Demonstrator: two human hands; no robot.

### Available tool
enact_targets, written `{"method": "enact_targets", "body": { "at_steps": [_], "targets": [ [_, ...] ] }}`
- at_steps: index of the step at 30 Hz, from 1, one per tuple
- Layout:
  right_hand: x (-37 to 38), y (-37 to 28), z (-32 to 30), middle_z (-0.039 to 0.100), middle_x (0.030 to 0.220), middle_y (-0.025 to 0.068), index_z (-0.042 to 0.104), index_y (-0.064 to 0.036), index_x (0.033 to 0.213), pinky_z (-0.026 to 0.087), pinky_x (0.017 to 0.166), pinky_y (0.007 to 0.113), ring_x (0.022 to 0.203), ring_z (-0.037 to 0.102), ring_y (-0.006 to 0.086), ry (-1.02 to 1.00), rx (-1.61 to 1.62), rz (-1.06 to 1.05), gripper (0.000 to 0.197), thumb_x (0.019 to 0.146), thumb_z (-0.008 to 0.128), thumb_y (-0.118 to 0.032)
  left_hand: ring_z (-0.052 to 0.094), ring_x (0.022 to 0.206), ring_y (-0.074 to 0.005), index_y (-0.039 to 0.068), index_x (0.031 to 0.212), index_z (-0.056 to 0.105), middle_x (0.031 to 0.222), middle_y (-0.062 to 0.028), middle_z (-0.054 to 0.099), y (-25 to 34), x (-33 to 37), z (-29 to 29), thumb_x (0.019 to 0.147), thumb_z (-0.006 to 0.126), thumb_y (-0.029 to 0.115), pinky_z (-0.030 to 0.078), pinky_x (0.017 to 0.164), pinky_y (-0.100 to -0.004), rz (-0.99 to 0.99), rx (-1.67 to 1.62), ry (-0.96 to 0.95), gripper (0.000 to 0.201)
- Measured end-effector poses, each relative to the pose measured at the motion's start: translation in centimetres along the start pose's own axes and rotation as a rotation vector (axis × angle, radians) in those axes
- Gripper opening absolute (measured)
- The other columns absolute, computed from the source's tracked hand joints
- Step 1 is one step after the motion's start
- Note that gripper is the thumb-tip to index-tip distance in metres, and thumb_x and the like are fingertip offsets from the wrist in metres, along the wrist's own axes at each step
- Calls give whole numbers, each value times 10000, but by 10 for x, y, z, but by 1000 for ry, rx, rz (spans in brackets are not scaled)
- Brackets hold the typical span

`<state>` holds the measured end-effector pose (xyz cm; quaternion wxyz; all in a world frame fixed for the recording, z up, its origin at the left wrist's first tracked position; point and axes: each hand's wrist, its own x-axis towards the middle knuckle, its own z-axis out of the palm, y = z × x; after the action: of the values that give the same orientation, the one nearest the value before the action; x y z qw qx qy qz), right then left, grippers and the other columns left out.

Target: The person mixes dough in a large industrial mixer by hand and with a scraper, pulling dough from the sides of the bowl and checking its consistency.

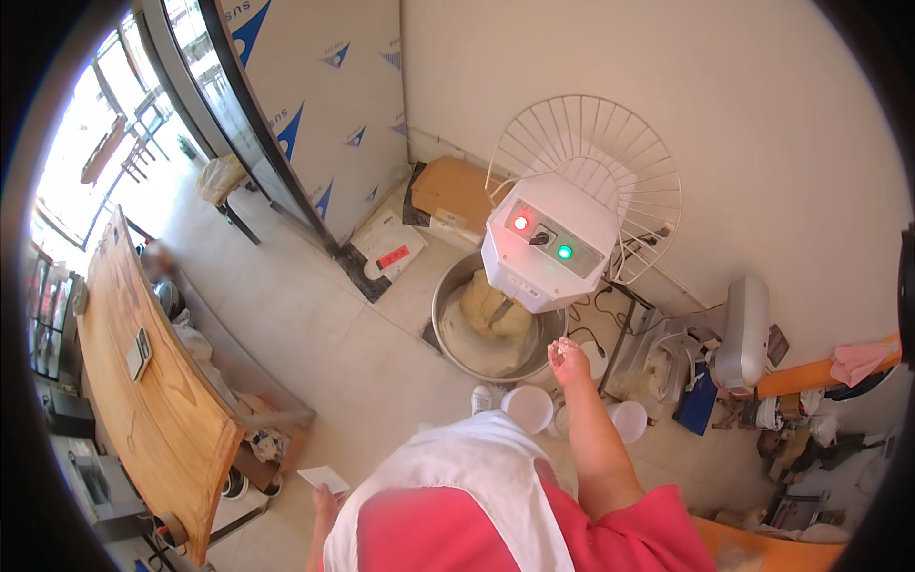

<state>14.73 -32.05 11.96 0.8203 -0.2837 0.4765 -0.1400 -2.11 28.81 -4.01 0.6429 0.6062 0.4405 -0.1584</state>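
A white dough mixer [548,243] stands against the wall, its red and green lamps lit. Its steel bowl [444,329] holds a lump of pale yellow dough [486,310] around the hook, with whitish flour or batter beside it. My right hand [568,360] is over the bowl's near right rim, fingers curled, with pale bits on them; what they may hold is too small to name. Low on the left, my left hand [326,500] grips a flat white dough scraper [324,479], well away from the bowl.
White tubs [527,409] stand by my foot, just in front of the bowl. To the left is a long wooden table [157,381] with a small device on it. A grey stand mixer [743,334] and assorted tools are at the right. Cardboard [453,191] lies behind the bowl.
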Motion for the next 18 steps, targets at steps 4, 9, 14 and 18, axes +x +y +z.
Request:
{"method": "enact_targets", "body": {
  "at_steps": [4,9,14,18],
  "targets": [
    [19,5,-23,516,713,84,483,-37,819,481,586,256,619,518,169,56,-1,52,89,745,439,-14,550,753,-278,48,1035,319,946,-145,490,5,-6,11,817,328,262,459,558,-353,-4,-1,2,305],
    [13,4,-27,523,703,92,478,-25,798,476,559,241,608,520,168,99,60,112,85,743,420,4,554,726,-271,41,1039,325,942,-148,491,17,-4,24,808,355,254,457,531,-337,48,32,4,315],
    [12,3,-34,530,711,90,476,-29,810,478,555,240,610,527,165,70,39,116,103,743,409,12,555,706,-265,35,1034,332,930,-148,494,32,5,36,803,365,248,455,512,-328,82,78,14,315],
    [8,4,-31,531,712,84,473,-32,827,478,552,241,604,530,159,54,31,118,114,742,412,12,556,693,-261,30,1025,339,916,-148,498,41,10,38,802,363,244,453,501,-325,98,112,27,310]
  ]
}}
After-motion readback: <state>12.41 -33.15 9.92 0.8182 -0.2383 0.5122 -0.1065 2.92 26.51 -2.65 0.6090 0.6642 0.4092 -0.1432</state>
